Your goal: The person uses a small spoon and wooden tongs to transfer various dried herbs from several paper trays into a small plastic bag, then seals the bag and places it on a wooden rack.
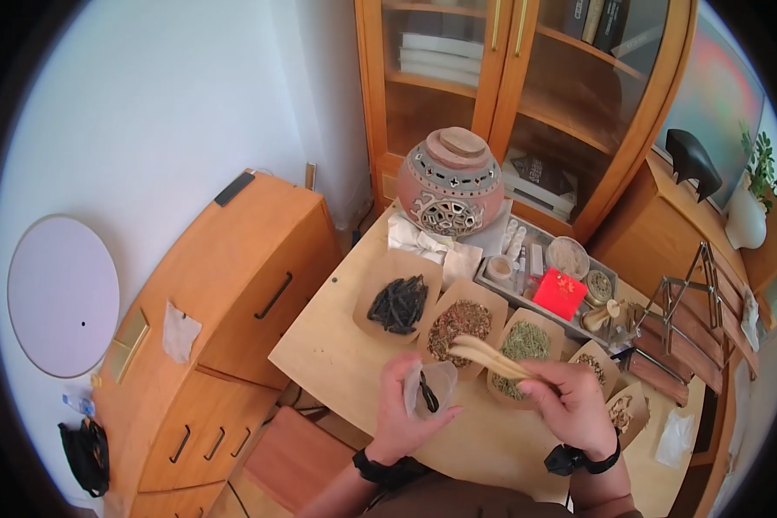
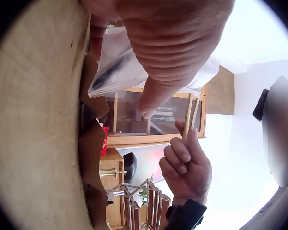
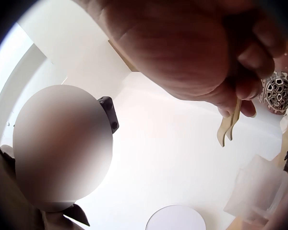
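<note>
My left hand (image 1: pixel 399 423) grips a small translucent bag (image 1: pixel 439 385), its mouth spread, with a dark strip (image 1: pixel 427 393) inside. In the left wrist view the bag (image 2: pixel 116 72) hangs under the thumb. My right hand (image 1: pixel 570 407) pinches wooden tongs (image 1: pixel 492 356), whose tips lie above and right of the bag, over the tray of reddish mixed herbs (image 1: pixel 460 326). From the right wrist, the tong tips (image 3: pixel 226 128) show nothing between them. Left of those herbs is a paper tray of black dried pieces (image 1: pixel 399 304); to the right is one of green herbs (image 1: pixel 525 342).
Two more paper trays hold dried pieces (image 1: pixel 622 413) at the right. Behind stand a patterned clay pot (image 1: pixel 451 183) and a grey tray with a red packet (image 1: pixel 559 293) and jars. A wooden rack (image 1: pixel 678 332) and a clear bag (image 1: pixel 674 439) are at the right; drawers (image 1: pixel 233 345) at left.
</note>
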### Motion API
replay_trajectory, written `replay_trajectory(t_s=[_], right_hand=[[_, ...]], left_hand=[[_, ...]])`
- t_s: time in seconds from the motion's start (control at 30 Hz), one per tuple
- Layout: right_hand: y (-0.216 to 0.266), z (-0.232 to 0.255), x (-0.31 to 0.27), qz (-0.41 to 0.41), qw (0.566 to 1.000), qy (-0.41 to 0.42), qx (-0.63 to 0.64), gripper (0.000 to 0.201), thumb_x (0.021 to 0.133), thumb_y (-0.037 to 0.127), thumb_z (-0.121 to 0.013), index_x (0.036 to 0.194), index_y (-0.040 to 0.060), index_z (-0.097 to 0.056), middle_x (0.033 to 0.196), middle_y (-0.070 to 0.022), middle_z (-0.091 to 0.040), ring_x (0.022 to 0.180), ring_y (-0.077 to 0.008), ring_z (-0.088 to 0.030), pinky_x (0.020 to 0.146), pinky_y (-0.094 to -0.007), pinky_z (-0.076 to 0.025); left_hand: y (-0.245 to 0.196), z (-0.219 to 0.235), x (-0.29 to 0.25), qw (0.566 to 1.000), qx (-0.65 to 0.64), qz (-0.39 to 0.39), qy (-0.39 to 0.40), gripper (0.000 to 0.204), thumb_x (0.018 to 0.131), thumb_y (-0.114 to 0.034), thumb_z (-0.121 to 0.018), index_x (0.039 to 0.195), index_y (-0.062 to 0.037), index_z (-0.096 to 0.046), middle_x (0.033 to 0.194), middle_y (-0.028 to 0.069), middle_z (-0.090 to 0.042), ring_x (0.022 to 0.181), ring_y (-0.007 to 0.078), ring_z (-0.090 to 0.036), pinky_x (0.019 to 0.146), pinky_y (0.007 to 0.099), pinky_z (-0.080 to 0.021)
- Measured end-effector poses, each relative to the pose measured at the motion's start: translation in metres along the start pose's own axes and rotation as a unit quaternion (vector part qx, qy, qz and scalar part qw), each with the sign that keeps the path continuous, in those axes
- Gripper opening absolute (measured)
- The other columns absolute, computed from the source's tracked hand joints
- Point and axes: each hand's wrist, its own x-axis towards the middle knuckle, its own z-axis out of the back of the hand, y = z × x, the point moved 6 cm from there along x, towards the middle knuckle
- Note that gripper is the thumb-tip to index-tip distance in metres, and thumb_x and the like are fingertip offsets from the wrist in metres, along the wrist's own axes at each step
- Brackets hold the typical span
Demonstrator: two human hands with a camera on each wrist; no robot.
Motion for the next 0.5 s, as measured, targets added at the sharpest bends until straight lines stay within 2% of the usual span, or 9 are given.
replay_trajectory(t_s=[0.07, 0.23, 0.3, 0.43, 0.5], right_hand=[[-0.011, 0.005, 0.008, -0.038, 0.999, -0.021, 0.008, 0.024, 0.097, 0.008, -0.077, 0.12, 0.0031, -0.076, 0.073, -0.0138, -0.066, 0.06, -0.024, -0.062, 0.06, -0.0335, -0.051], [-0.023, -0.003, 0.043, -0.028, 0.998, -0.003, -0.062, 0.025, 0.096, 0.011, -0.077, 0.12, 0.0031, -0.076, 0.082, -0.0171, -0.072, 0.065, -0.0318, -0.068, 0.061, -0.0373, -0.052], [-0.015, -0.013, 0.058, 0.029, 0.99, 0.021, -0.135, 0.024, 0.097, 0.017, -0.076, 0.118, 0.0053, -0.077, 0.088, -0.0185, -0.074, 0.075, -0.0373, -0.071, 0.066, -0.0422, -0.054], [-0.015, -0.035, 0.079, 0.061, 0.979, 0.04, -0.191, 0.023, 0.097, 0.023, -0.074, 0.114, 0.0082, -0.079, 0.092, -0.0179, -0.076, 0.083, -0.0388, -0.073, 0.073, -0.0464, -0.056], [-0.013, -0.046, 0.087, 0.103, 0.966, 0.05, -0.23, 0.023, 0.097, 0.027, -0.073, 0.113, 0.011, -0.079, 0.093, -0.0165, -0.077, 0.085, -0.0384, -0.073, 0.079, -0.0488, -0.056]], left_hand=[[-0.006, 0.001, 0.002, 1.0, 0.006, -0.01, 0.003, 0.098, 0.069, -0.018, -0.102, 0.146, -0.0064, -0.041, 0.14, 0.0131, -0.048, 0.129, 0.0251, -0.052, 0.109, 0.0402, -0.047], [0.001, 0.0, 0.002, 0.999, -0.035, -0.001, -0.001, 0.095, 0.07, -0.018, -0.102, 0.144, -0.0062, -0.044, 0.14, 0.0121, -0.048, 0.129, 0.0233, -0.053, 0.109, 0.0395, -0.047], [0.001, -0.001, 0.002, 0.999, -0.048, -0.005, 0.008, 0.091, 0.071, -0.017, -0.101, 0.142, -0.0061, -0.046, 0.14, 0.0118, -0.048, 0.129, 0.0229, -0.053, 0.109, 0.0392, -0.047], [-0.001, 0.0, 0.003, 0.999, -0.041, 0.001, 0.011, 0.087, 0.073, -0.016, -0.1, 0.141, -0.0064, -0.047, 0.14, 0.012, -0.048, 0.129, 0.0237, -0.053, 0.11, 0.0391, -0.047], [-0.002, 0.0, 0.004, 0.999, -0.04, -0.002, 0.012, 0.087, 0.073, -0.016, -0.1, 0.141, -0.0067, -0.047, 0.139, 0.012, -0.049, 0.131, 0.025, -0.053, 0.111, 0.0398, -0.046]])
